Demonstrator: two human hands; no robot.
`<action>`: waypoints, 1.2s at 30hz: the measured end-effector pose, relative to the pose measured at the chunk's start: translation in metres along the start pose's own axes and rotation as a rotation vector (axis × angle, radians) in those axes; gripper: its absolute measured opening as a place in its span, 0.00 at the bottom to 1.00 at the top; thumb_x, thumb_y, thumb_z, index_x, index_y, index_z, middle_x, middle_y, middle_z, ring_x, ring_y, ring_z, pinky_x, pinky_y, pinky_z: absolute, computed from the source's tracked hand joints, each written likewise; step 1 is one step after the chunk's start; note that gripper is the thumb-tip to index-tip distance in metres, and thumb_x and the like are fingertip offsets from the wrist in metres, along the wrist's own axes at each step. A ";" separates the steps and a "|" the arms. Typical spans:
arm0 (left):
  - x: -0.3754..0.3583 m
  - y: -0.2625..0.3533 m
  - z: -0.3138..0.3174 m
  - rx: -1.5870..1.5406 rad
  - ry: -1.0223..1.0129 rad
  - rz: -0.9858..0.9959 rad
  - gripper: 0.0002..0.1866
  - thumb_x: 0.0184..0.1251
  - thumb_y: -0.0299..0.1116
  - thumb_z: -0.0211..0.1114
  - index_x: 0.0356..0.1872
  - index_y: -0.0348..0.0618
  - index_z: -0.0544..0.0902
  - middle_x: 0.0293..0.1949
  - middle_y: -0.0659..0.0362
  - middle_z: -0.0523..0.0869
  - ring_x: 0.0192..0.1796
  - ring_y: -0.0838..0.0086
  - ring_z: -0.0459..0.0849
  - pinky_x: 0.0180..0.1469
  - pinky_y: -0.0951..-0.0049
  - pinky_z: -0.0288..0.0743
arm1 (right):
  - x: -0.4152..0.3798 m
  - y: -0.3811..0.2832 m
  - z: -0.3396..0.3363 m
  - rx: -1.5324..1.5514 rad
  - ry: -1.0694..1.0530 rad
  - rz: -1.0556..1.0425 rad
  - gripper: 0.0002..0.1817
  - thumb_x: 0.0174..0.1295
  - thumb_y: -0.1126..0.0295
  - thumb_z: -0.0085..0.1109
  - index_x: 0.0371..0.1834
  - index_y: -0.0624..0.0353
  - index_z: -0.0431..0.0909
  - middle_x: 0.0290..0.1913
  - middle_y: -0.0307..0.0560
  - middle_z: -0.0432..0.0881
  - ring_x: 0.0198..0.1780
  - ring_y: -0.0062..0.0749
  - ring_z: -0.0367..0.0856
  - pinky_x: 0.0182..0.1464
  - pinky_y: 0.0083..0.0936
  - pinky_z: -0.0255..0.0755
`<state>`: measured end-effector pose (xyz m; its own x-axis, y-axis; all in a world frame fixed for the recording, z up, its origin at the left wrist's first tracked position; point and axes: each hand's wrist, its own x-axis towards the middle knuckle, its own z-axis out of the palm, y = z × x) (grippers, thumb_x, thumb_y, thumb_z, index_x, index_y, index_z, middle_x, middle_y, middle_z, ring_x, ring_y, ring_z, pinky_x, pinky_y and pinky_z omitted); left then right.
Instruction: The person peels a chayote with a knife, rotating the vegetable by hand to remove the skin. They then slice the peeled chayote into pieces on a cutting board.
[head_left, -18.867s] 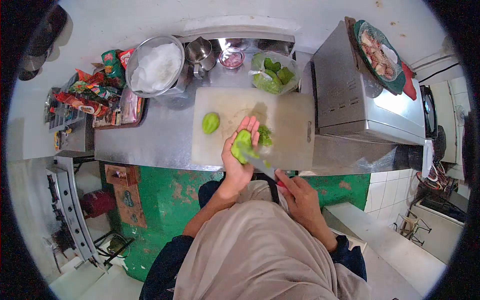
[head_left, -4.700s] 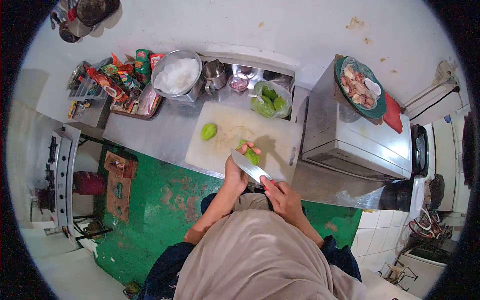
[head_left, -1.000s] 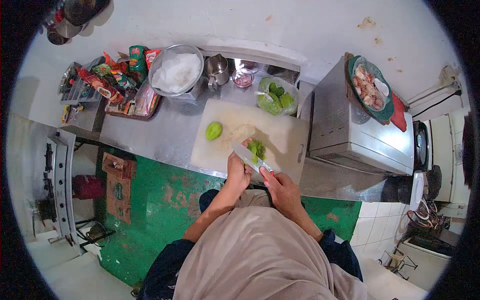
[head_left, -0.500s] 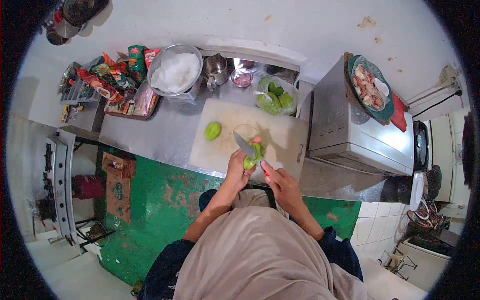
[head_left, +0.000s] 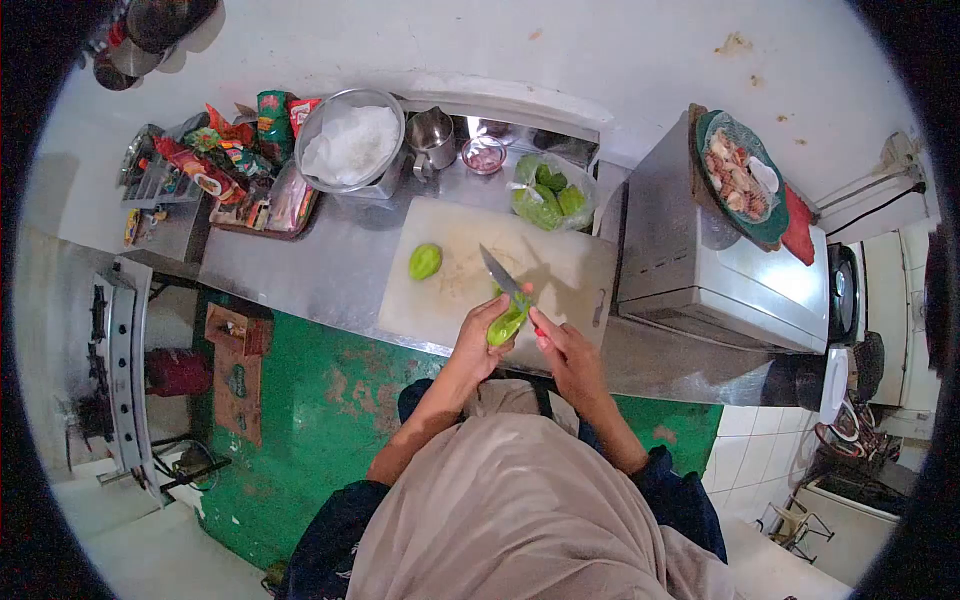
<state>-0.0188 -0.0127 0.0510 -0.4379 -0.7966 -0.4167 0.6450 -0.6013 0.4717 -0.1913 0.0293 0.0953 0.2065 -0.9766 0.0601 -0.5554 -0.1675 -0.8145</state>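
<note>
My left hand [head_left: 480, 335] is wrapped round a light green chayote [head_left: 507, 325], held over the front edge of the white cutting board [head_left: 405, 300]. In my right hand [head_left: 568, 358] is a knife [head_left: 500, 272] with a red handle. The blade points up and away to the left, and its lower part lies against the far end of the chayote. Another whole chayote [head_left: 425, 261] rests on the left part of the board. Behind the board, a clear plastic bag [head_left: 545, 208] holds several green chayotes. Fingers partly hide the held chayote.
Along the back of the steel counter [head_left: 280, 270] stand a bowl with white contents [head_left: 350, 145], a metal jug [head_left: 432, 140] and a small glass bowl [head_left: 484, 155]. Packets [head_left: 210, 170] crowd the left. A metal-cased appliance [head_left: 700, 260] on the right bears a plate of food [head_left: 740, 175].
The knife has turned more upright and shifted slightly right and up, its tip moving up the board. The held chayote now shows more between my hands.
</note>
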 end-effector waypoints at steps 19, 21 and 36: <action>0.005 0.000 0.002 -0.007 0.166 0.163 0.13 0.74 0.39 0.54 0.51 0.44 0.77 0.37 0.62 0.82 0.31 0.83 0.81 0.23 0.85 0.72 | -0.024 0.014 -0.011 -0.150 -0.073 -0.110 0.24 0.64 0.66 0.57 0.65 0.38 0.71 0.34 0.47 0.78 0.35 0.42 0.80 0.35 0.38 0.76; 0.004 0.000 0.004 -0.006 0.153 0.185 0.13 0.73 0.37 0.53 0.51 0.42 0.78 0.39 0.62 0.83 0.35 0.82 0.83 0.26 0.84 0.75 | -0.024 0.012 -0.013 -0.195 -0.060 -0.137 0.25 0.63 0.69 0.58 0.65 0.41 0.72 0.35 0.48 0.79 0.34 0.42 0.80 0.35 0.36 0.75; 0.004 0.004 0.002 -0.014 0.165 0.129 0.14 0.72 0.37 0.55 0.48 0.37 0.81 0.32 0.64 0.83 0.26 0.84 0.81 0.18 0.85 0.70 | -0.023 0.012 -0.020 -0.246 -0.095 -0.154 0.26 0.62 0.66 0.60 0.65 0.37 0.72 0.39 0.46 0.81 0.37 0.40 0.81 0.36 0.35 0.77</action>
<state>-0.0189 -0.0185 0.0529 -0.2430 -0.8454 -0.4757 0.6982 -0.4929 0.5192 -0.2190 0.0470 0.0956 0.3717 -0.9220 0.1082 -0.6876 -0.3518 -0.6352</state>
